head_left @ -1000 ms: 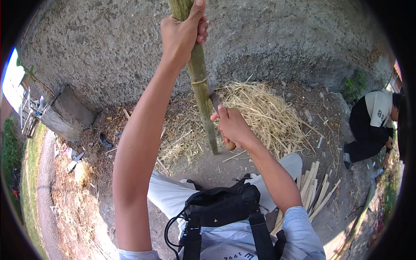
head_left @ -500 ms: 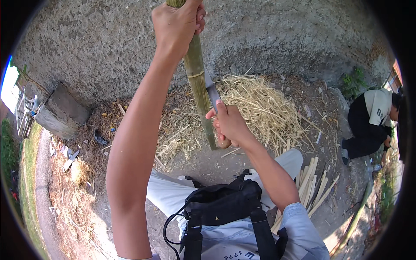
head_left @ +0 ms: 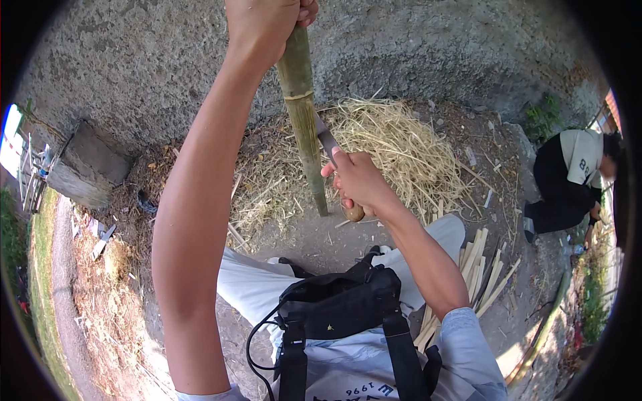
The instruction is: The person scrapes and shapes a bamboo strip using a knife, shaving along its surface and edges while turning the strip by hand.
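Note:
My left hand [head_left: 264,23] is closed around the top of a green bamboo pole [head_left: 304,120] that stands upright, its lower end on the dirt. My right hand [head_left: 358,182] grips the wooden handle of a knife [head_left: 329,144], forefinger stretched along the blade. The blade rests against the right side of the pole, just under a node. A heap of pale bamboo shavings [head_left: 394,144] lies behind the pole.
A rough concrete wall [head_left: 414,47] rises behind. Split bamboo strips [head_left: 478,271] lie at my right. Another person in black and white [head_left: 568,177] crouches at far right. A grey block [head_left: 83,167] sits at left. A black pouch [head_left: 341,307] hangs on my chest.
The knife has slid up the right side of the pole, from near its foot to just below the node. My left hand stayed gripping the top.

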Available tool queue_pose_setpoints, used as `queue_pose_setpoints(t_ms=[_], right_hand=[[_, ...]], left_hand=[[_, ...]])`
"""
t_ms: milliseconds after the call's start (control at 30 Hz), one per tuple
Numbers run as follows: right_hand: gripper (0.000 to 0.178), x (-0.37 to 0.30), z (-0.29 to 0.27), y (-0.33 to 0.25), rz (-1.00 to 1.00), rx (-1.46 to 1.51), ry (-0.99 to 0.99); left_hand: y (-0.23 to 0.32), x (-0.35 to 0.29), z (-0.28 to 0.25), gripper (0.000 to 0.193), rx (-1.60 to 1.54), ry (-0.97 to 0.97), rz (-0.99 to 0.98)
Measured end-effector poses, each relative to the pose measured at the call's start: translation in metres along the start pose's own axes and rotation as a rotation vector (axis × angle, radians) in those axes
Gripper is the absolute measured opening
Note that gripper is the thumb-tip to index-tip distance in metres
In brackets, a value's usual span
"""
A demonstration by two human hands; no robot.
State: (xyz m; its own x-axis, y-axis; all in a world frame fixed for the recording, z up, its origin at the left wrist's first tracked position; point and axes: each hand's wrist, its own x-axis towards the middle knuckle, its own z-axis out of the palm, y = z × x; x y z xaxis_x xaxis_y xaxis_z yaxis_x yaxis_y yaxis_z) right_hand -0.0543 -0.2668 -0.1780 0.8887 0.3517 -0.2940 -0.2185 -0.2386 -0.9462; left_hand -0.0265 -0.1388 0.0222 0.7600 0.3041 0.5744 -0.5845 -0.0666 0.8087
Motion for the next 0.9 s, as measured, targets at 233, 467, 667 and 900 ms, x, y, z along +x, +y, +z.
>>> queue_pose_setpoints(t_ms=[233, 467, 667, 900], right_hand=[[0.047, -0.006, 0.017, -0.01, -0.258, 0.2, 0.081], [0.048, 0.012, 0.001, -0.019, -0.141, -0.035, -0.008], [0.047, 0.022, 0.031, 0.032, -0.167, -0.059, 0.123], [0.048, 0.036, 0.014, 0.045, 0.095, -0.136, -0.065]], left_hand=[[0.006, -0.008, 0.005, 0.026, -0.091, -0.093, 0.187], [-0.012, 0.01, -0.013, 0.027, -0.04, -0.017, 0.044], [-0.001, -0.001, -0.013, 0.024, -0.101, -0.089, 0.182], [-0.012, 0.009, -0.023, 0.025, -0.065, -0.042, 0.04]])
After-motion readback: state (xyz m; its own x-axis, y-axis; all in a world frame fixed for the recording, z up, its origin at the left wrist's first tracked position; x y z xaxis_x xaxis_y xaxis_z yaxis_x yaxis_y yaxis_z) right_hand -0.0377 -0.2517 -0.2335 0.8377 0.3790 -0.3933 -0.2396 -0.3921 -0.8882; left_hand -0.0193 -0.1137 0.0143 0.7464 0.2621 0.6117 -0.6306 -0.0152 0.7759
